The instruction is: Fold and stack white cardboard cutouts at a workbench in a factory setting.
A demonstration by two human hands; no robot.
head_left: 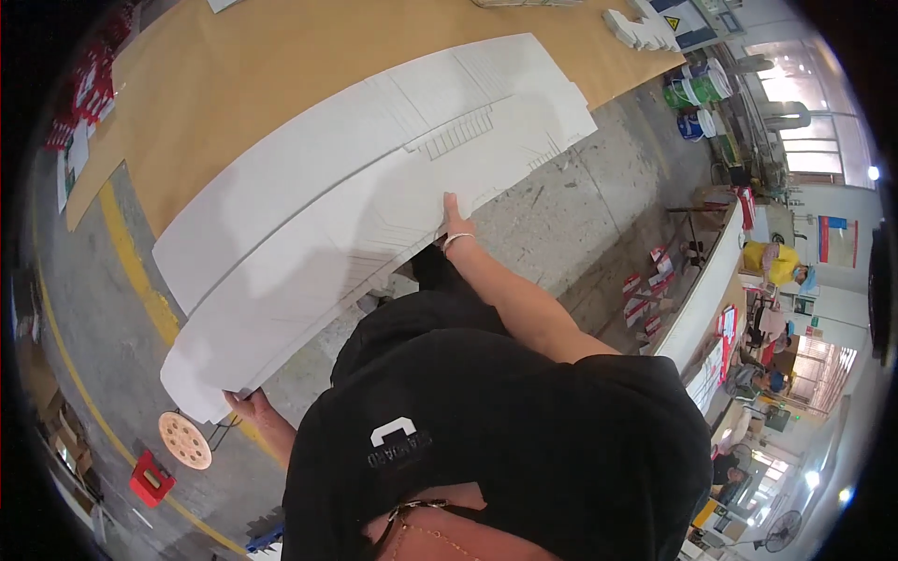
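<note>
Two long white sheets with cut slits lie side by side over the brown-covered table. Both my hands are on the nearer white sheet, which overhangs the near edge. My left hand grips its lower left end, fingers partly hidden beneath. At the middle of its near edge, my right hand has the thumb on top, with the other fingers out of sight underneath. Beyond it rests the farther white sheet, its edge running along a dark seam. Rows of short parallel cuts show near the right ends.
Brown paper covers the table. White cut pieces sit at its far right. A round stool and a red case stand on the floor at left. Paint buckets are at right, and people work at a long bench.
</note>
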